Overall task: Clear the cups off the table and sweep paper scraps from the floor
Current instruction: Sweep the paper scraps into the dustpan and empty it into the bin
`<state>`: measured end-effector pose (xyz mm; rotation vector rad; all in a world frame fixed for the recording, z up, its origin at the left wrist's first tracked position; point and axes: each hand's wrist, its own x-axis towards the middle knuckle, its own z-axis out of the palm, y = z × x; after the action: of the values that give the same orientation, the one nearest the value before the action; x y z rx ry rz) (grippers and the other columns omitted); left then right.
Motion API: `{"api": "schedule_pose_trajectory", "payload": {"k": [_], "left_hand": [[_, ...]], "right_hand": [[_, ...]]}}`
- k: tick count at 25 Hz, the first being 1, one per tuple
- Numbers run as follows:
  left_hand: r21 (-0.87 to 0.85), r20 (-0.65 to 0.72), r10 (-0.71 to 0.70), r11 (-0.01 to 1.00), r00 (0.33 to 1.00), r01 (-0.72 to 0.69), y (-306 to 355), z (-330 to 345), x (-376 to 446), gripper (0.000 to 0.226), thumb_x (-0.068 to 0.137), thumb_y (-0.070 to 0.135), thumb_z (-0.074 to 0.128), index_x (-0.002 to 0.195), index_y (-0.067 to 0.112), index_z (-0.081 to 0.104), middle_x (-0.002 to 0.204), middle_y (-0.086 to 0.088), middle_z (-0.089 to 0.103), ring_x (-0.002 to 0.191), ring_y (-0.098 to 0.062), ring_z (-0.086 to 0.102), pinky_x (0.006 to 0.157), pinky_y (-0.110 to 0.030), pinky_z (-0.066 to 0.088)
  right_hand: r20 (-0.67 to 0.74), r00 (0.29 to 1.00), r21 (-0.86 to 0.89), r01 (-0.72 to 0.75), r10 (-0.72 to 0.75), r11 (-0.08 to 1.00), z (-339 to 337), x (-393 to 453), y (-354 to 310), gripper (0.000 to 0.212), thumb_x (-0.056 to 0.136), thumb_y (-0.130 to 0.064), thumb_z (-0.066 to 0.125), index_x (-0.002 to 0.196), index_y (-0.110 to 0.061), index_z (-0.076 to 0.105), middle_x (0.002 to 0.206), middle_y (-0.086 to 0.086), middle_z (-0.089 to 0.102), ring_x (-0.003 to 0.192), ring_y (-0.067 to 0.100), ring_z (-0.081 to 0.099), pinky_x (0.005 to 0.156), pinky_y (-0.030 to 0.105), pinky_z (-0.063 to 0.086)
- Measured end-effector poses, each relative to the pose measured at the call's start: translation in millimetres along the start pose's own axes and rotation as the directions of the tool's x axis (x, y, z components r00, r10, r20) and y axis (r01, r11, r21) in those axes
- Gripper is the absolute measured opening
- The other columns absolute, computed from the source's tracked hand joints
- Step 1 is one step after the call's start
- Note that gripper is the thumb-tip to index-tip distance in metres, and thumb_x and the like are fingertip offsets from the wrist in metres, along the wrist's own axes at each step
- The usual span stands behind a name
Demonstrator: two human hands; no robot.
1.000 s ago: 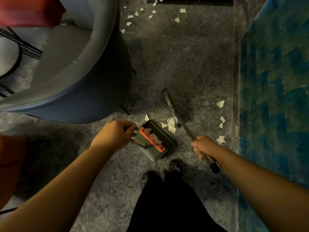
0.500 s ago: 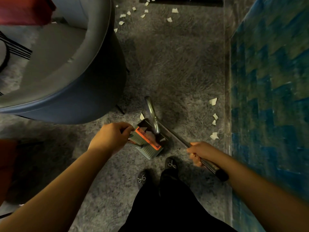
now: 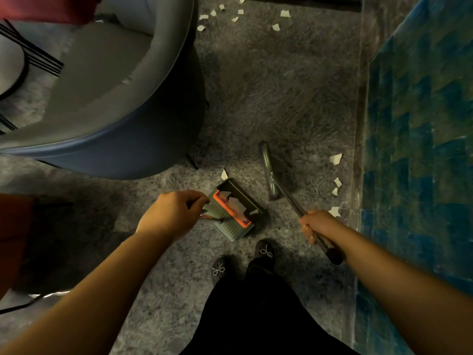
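A grey dustpan (image 3: 236, 210) with an orange comb edge sits on the grey carpet, a few white paper scraps lying inside it. My left hand (image 3: 174, 212) grips its handle at the left side. My right hand (image 3: 317, 225) grips the metal shaft of a broom, whose head (image 3: 268, 170) rests on the carpet to the right of the pan. One scrap (image 3: 224, 173) lies just beyond the pan's far corner. More paper scraps (image 3: 335, 159) lie on the carpet right of the broom head, and several others (image 3: 236, 15) are scattered far ahead.
A round grey-blue armchair (image 3: 115, 98) fills the upper left, close to the pan. A blue patterned rug (image 3: 422, 149) runs along the right. My feet in dark shoes (image 3: 265, 251) stand just behind the dustpan. Something orange-red (image 3: 11, 239) sits at the left edge.
The broom head has swung from inside the dustpan out to the right onto the carpet. Scraps now lie in the pan. My left hand stays on the handle.
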<state>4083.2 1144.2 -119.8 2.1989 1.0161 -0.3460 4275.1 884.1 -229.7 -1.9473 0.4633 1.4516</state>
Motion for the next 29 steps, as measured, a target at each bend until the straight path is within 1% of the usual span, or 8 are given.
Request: {"api": "schedule_pose_trajectory", "payload": {"k": [2,3,5,8,11,15,22,29], "left_hand": [[-0.05,-0.028,-0.021,0.999,0.999,0.02,-5.6,-6.8,-1.7,0.017,0.092,0.036,0.058,0.082,0.045,0.068,0.077,0.023,0.066,0.071,0.01,0.061,0.064,-0.018,0.048],[-0.076,-0.045,-0.03,0.997,0.999,0.026,-9.3,-11.6,-2.4,0.019,0.092,0.035,0.058,0.079,0.047,0.066,0.078,0.023,0.067,0.072,0.009,0.062,0.066,-0.02,0.05],[-0.103,-0.07,-0.044,0.994,0.997,0.037,-18.0,-22.1,-3.8,0.02,0.092,0.035,0.058,0.079,0.048,0.067,0.082,0.019,0.069,0.078,0.001,0.064,0.075,-0.03,0.055],[-0.114,-0.101,-0.077,0.991,0.992,0.065,-29.3,-33.9,-3.0,0.017,0.092,0.036,0.058,0.083,0.045,0.07,0.084,0.016,0.071,0.078,-0.004,0.067,0.079,-0.037,0.057],[-0.119,-0.096,-0.114,0.988,0.989,0.102,-37.8,-35.3,3.0,0.016,0.092,0.037,0.057,0.092,0.039,0.072,0.085,0.012,0.072,0.079,-0.009,0.068,0.079,-0.041,0.057],[-0.08,-0.092,-0.123,0.99,0.988,0.115,-49.3,-34.9,10.4,0.017,0.093,0.04,0.055,0.095,0.042,0.071,0.086,0.012,0.072,0.081,-0.01,0.067,0.078,-0.039,0.057],[-0.075,-0.119,-0.113,0.992,0.986,0.105,-67.6,-39.0,15.0,0.018,0.094,0.037,0.054,0.097,0.038,0.072,0.083,0.012,0.071,0.078,-0.01,0.067,0.073,-0.039,0.057],[-0.077,-0.14,-0.1,0.993,0.985,0.09,-71.5,-35.4,10.1,0.018,0.093,0.036,0.055,0.097,0.035,0.073,0.079,0.01,0.071,0.073,-0.01,0.066,0.07,-0.038,0.057]], "right_hand": [[0.01,1.0,-0.026,0.009,-0.009,1.0,6.1,-4.0,2.2,0.034,0.095,0.001,0.046,0.128,-0.002,0.042,0.055,0.009,0.044,0.035,0.014,0.038,0.033,0.018,0.033],[0.021,1.0,-0.033,0.013,-0.013,0.999,9.1,-5.9,1.1,0.032,0.095,0.001,0.046,0.127,0.002,0.04,0.056,0.009,0.044,0.033,0.013,0.038,0.033,0.017,0.032],[0.055,0.998,-0.031,0.02,-0.018,0.999,16.3,-9.3,-7.6,0.028,0.096,0.0,0.045,0.124,-0.003,0.044,0.056,0.008,0.042,0.03,0.011,0.036,0.034,0.016,0.032],[0.107,0.993,-0.059,0.057,-0.051,0.997,31.5,-9.3,-32.2,0.01,0.097,-0.001,0.042,0.094,-0.009,0.048,0.054,0.005,0.04,0.033,0.01,0.034,0.036,0.016,0.031],[0.146,0.986,-0.086,0.095,-0.082,0.992,50.9,2.2,-58.6,0.02,0.097,-0.001,0.04,0.08,-0.011,0.043,0.056,0.004,0.038,0.032,0.008,0.033,0.034,0.015,0.029],[0.161,0.983,-0.065,0.098,-0.086,0.993,79.4,25.0,-89.8,0.022,0.097,-0.004,0.039,0.078,-0.014,0.044,0.049,0.0,0.038,0.029,0.007,0.032,0.034,0.013,0.027],[0.246,0.968,-0.043,-0.035,0.045,0.998,127.3,59.8,-113.3,0.018,0.1,-0.019,0.039,0.083,-0.018,0.043,0.045,-0.006,0.038,0.031,0.005,0.033,0.033,0.014,0.026],[0.348,0.915,0.02,-0.223,0.202,0.975,129.5,1.8,-81.0,0.03,0.102,-0.021,0.04,0.073,-0.017,0.039,0.046,-0.006,0.037,0.028,0.004,0.032,0.03,0.014,0.026]]}}
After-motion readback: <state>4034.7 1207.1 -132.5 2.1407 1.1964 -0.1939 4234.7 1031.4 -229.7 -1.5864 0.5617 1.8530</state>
